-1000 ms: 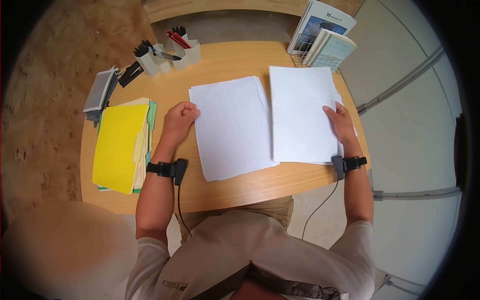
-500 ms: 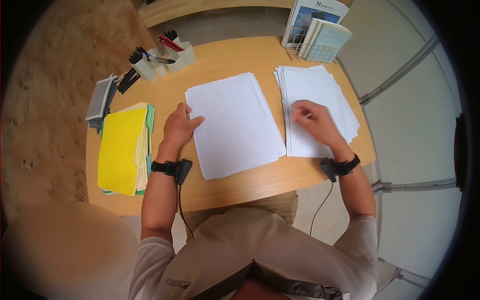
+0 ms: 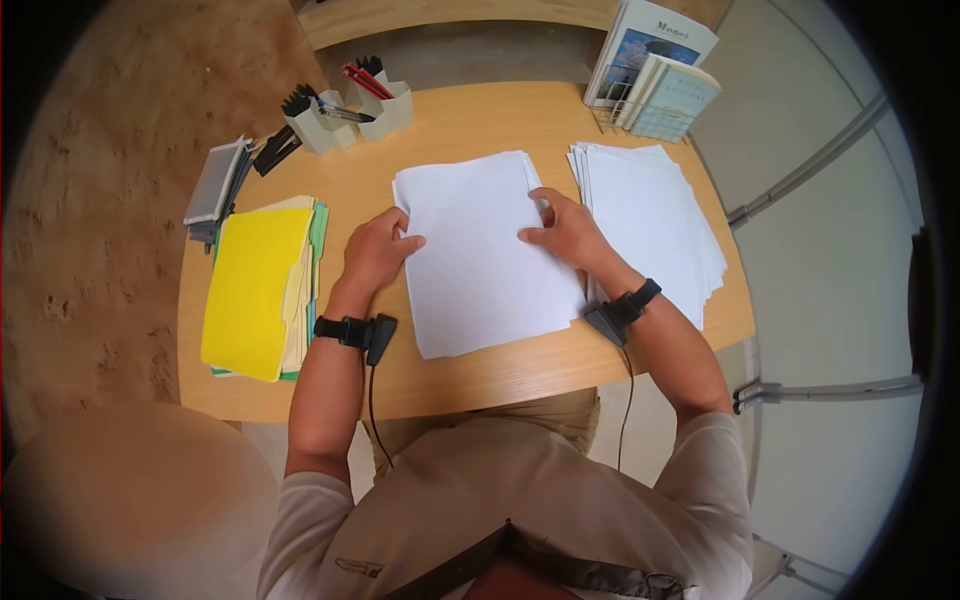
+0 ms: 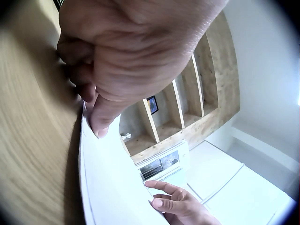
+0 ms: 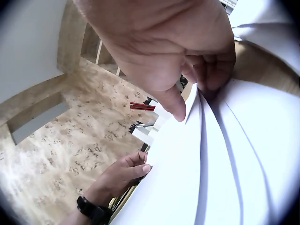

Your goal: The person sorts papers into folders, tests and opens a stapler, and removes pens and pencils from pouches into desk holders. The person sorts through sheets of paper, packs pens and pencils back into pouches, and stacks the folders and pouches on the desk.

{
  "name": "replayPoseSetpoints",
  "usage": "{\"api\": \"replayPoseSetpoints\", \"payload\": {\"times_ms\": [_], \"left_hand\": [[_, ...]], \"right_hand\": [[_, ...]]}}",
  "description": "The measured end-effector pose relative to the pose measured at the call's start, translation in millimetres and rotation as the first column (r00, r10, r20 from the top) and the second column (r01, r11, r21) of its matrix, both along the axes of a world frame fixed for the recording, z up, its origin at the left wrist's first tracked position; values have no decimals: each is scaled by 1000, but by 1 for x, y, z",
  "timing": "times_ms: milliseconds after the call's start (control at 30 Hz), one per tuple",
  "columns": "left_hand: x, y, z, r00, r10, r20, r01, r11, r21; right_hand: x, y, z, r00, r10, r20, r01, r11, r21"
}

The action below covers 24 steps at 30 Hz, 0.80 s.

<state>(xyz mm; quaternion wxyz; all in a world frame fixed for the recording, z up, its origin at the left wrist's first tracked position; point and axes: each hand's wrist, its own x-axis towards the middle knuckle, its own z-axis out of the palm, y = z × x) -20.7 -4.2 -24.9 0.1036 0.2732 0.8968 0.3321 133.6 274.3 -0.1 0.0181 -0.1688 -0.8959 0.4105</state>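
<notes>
A stack of white paper (image 3: 480,270) lies in the middle of the desk between both hands. The left hand (image 3: 375,250) pinches its left edge, thumb on top and fingers curled at the side; the left wrist view shows this hand (image 4: 126,56) close up on the paper (image 4: 108,173). At the opposite edge the right hand (image 3: 570,230) grips the sheets, its thumb on top. In the right wrist view the right hand (image 5: 173,61) holds upper sheets (image 5: 173,154) between thumb and fingers, with sheets fanned beneath. A second white paper stack (image 3: 650,220) lies to the right.
Yellow and other folders (image 3: 255,290) are piled at the left, near a grey tray-like item (image 3: 215,180). Pen holders (image 3: 385,110) stand at the back left. A wire rack with books (image 3: 670,95) stands at the back right of the wooden desk (image 3: 490,375).
The right hand has let go of the right stack's papers, which now lie flatter, and has moved left to grip the middle stack's right edge. The left hand stays at the left edge.
</notes>
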Motion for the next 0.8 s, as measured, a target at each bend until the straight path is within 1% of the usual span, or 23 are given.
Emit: {"api": "replayPoseSetpoints", "payload": {"times_ms": [33,67,100,167,200,233,267,367,433,467,500,533,567,600,633,667,700,767,800], "left_hand": [[-1,-1,0,1000,-20,3,20,1000,-7],[0,-2,-1,1000,-3,7,3,1000,1],[1,-3,-2,1000,-3,15,2,999,40],[1,-4,-2,1000,12,27,-15,996,86],[0,-5,-2,997,20,72,-28,994,108],[-2,-5,-1,993,24,115,-39,991,130],[-2,-6,-1,992,33,119,-49,989,137],[-5,-7,-2,984,32,173,-65,980,191],[-8,-8,-9,974,1,227,-75,946,315],[-8,-6,-12,974,2,228,-76,945,317],[-9,-5,-16,968,-31,248,-83,895,438],[-8,-3,-15,963,-66,263,-93,830,550],[-8,-3,-13,963,-64,263,-95,829,551],[-8,-4,-12,947,-96,307,-105,809,578],[-8,-4,-10,929,-129,348,-116,789,603],[-9,-4,-12,928,-130,348,-115,790,602],[-12,-4,-14,917,-158,365,-116,773,624],[-12,-4,-13,906,-187,381,-115,756,645],[-12,-5,-12,876,-227,427,-130,740,660]], "right_hand": [[-2,-1,-1,1000,-26,-10,27,1000,17],[-3,-2,-3,998,-52,-20,53,998,32],[-4,-4,-4,999,-36,-16,37,999,40],[-4,-5,-7,986,-142,-86,135,987,-81],[-4,-3,-8,988,-128,-82,123,990,-74],[-4,-1,-7,987,-136,-82,122,980,-155],[-4,1,-7,986,-146,-81,124,964,-237],[-3,2,-8,979,-166,-114,140,968,-206],[0,1,-5,978,-175,-114,152,971,-184],[1,1,-4,976,-183,-116,163,973,-164],[1,2,-7,977,-181,-116,161,974,-161],[0,3,-10,964,-171,-201,137,975,-174],[0,4,-12,944,-163,-285,112,976,-187],[1,6,-13,945,-163,-285,112,976,-187],[1,5,-9,942,-179,-283,115,966,-231],[2,4,-6,940,-197,-279,119,954,-274],[2,4,-4,939,-199,-279,120,954,-276],[3,3,-3,933,-244,-263,118,902,-415],[4,5,-6,933,-245,-265,119,901,-417]]}}
